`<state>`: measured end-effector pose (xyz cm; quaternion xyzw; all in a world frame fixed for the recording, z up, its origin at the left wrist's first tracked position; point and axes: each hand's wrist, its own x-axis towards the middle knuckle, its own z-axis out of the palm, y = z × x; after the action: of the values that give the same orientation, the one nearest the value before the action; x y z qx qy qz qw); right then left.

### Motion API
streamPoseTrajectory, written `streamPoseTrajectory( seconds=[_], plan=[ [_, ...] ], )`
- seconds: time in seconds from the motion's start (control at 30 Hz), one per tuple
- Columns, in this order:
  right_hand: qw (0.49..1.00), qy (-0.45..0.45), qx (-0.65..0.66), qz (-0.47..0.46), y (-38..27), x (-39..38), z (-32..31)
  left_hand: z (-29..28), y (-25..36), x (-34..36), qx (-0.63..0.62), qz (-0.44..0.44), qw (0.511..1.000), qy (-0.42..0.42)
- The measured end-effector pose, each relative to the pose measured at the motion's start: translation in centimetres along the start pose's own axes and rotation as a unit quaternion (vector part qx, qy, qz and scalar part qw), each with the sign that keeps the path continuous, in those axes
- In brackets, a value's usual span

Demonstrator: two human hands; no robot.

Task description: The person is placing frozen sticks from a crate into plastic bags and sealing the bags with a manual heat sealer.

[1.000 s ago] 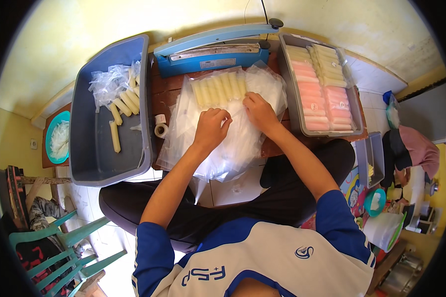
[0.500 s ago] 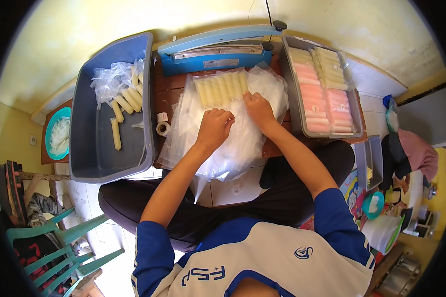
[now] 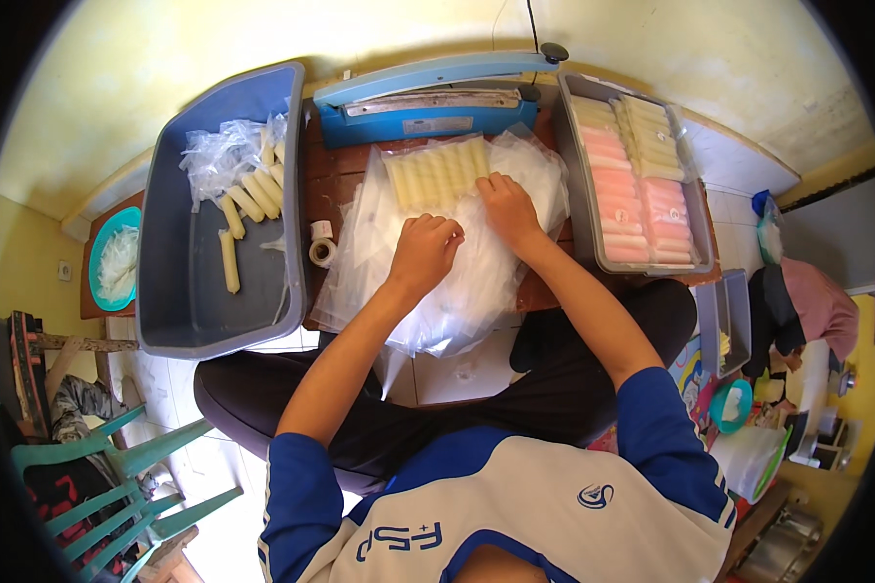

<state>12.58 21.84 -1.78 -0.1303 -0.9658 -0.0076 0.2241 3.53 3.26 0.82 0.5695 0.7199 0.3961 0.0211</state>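
beneath the yellow wall (image 3: 408, 29), my left hand (image 3: 423, 255) and right hand (image 3: 510, 214) curl, any pinch unclear, and a careless tug could skew the bagged sticks (image 3: 437, 175).

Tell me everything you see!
Long bar sealer: one, blue, back
Wooden table: one, brown, middle
Rectangular plastic tub: one, grey, left
Loose slim tubes: several, yellow, in tub
Rectangular plastic tray: one, grey, right
Bagged tubes: many, pink and yellow, in tray
Flat plastic bags: many, clear, middle
Bagged tube row: one, yellow, atop bags
Small roll: at least one, white, beside tub
Round plastic basins: two, turquoise, both sides
Plastic chair: one, green, lower left
Co-worker: one, pink top, right
Hands: two, bare, left over bags, right at row
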Motion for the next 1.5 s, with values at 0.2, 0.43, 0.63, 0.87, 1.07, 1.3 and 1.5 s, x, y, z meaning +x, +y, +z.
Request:
streamPoseTrajectory(
  seconds=[0.2, 0.43, 0.63, 0.87, 1.07, 1.3, 1.5],
  plan=[
    [0.998, 0.037, 0.041, -0.032, -1.0, 0.7, -1.3, -0.1, -0.3, -0.1, 0.015, 0.004, 1.000, 0.006],
    [0.998, 0.019, -0.017, -0.055, 0.0, 1.2, 0.3, 0.1, -0.1, -0.2, 0.004, -0.005, 1.000, -0.005],
    [0.998, 0.011, -0.020, -0.052, 0.2, 1.0, 0.7, 0.0, 0.0, -0.2, 0.013, 0.006, 1.000, -0.002],
    [0.996, 0.054, 0.071, 0.021, -0.2, -0.7, -1.2, -0.4, -0.3, -0.4, 0.090, 0.006, 0.996, 0.015],
    [0.994, 0.038, 0.089, 0.053, 0.8, -2.7, -1.7, -0.3, -1.5, -0.8, 0.133, 0.005, 0.991, 0.019],
    [0.985, 0.039, 0.106, 0.129, 0.4, -3.6, -2.7, -1.3, -2.2, -1.0, 0.153, -0.015, 0.988, 0.021],
    [0.930, -0.021, 0.282, 0.235, 0.0, -3.9, -4.3, -3.2, -1.2, -1.0, 0.180, -0.187, 0.966, -0.014]
  ],
)
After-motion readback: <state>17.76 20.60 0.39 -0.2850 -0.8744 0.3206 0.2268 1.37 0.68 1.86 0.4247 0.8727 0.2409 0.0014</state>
